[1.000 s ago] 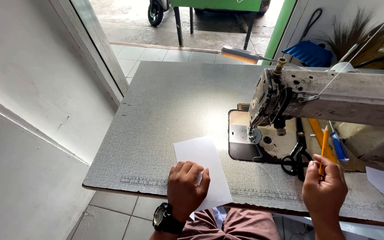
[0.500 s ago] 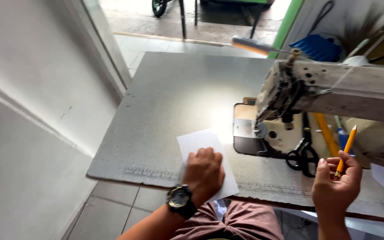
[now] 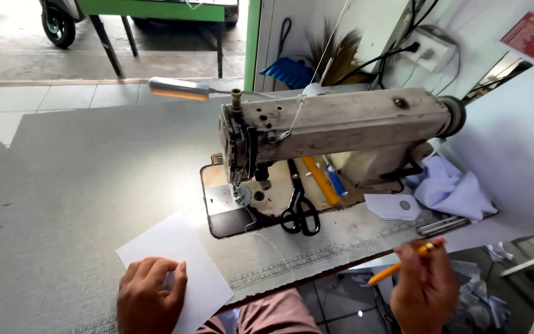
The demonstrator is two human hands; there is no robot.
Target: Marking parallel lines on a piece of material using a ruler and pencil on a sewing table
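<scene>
1. At about seven o'clock of the head view, the left hand [image 3: 149, 300] lies flat with its fingers spread on a white sheet of paper [image 3: 177, 269]; it presses rather than grasps. The sheet rests on the grey bench [image 3: 81, 185], and its near corner juts past the front edge.
2. Down at five o'clock, the right hand [image 3: 424, 291] is off the bench, over the floor, its grip clenched around a yellow pencil [image 3: 403, 263] whose eraser end points up toward two o'clock.
3. Risk, as I judge it: the overhanging corner could tip or slide off if the left palm lifts, since nothing else weighs the sheet down.
4. Pressing hard while shifting the palm could crease the paper against the bench edge.
5. Straight up at twelve o'clock stands the sewing machine [image 3: 341, 127], with black scissors [image 3: 299, 213] lying on its bed just below the arm. A quick swing of the right hand back in could knock the scissors or brush the needle area.
6. Out at three o'clock, white fabric scraps [image 3: 452, 188] sit near the bench's far edge and could be swept off by the same swing.
</scene>
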